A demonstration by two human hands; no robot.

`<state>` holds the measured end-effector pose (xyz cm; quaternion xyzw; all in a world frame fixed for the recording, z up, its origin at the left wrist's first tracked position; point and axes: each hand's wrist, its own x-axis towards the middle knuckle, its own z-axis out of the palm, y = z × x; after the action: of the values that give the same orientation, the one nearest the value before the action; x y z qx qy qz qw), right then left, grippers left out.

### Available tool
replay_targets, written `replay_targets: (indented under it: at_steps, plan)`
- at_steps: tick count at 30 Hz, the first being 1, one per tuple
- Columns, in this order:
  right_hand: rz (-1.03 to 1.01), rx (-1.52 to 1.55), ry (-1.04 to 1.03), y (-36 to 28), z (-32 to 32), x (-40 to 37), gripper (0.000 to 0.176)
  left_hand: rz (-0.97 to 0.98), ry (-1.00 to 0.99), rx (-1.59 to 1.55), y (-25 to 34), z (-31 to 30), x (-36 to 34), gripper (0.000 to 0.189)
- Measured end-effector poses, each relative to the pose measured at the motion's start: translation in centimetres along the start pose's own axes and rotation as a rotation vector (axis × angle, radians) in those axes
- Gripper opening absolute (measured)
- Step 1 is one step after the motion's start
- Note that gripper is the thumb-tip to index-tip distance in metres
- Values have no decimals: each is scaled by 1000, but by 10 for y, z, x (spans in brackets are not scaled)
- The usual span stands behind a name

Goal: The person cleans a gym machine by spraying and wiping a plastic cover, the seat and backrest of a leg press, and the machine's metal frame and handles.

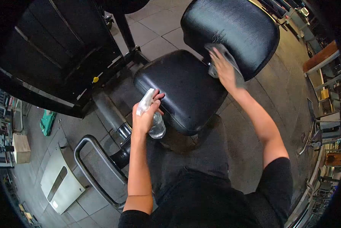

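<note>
In the head view, my left hand is wrapped round a clear spray bottle with a white trigger head, beside the front edge of a black padded seat. My right hand presses a grey cloth against the lower edge of a black padded backrest. Creases or cracks mark the backrest's surface just above the cloth. Part of the cloth is hidden under my fingers, and the hand's edge is slightly blurred.
A curved metal handle and a dark machine frame stand on the left. On the tiled floor lie a pale slotted panel and a green object. A wooden box sits farther left. Shelving with assorted items lines the right.
</note>
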<state>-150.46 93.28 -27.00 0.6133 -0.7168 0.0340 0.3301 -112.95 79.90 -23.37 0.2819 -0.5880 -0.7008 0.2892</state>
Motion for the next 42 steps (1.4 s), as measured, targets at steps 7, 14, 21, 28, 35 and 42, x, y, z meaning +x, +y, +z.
replay_targets:
  at_steps: [7, 14, 21, 28, 35, 42]
  plan:
    - [-382, -658, -320, -27, 54, 132, 54, -16, 13, 29, 4, 1, -1, 55]
    - [210, 512, -131, 8, -15, -42, 63, 30, 7, 5, -5, -1, -2, 57]
    - [-21, -372, -77, 22, -118, -58, 76, 2, -30, -11, -2, -4, -1, 58]
    - [199, -188, 99, 13, -104, -44, 87, 16, -18, -3, 1, 0, -5, 59]
    - [557, 113, 268, 33, -150, 31, 86, -3, -4, 42, 0, -3, -4, 59]
    - [648, -45, 304, 94, -160, 87, 70, -43, -23, 24, 2, -4, -5, 72]
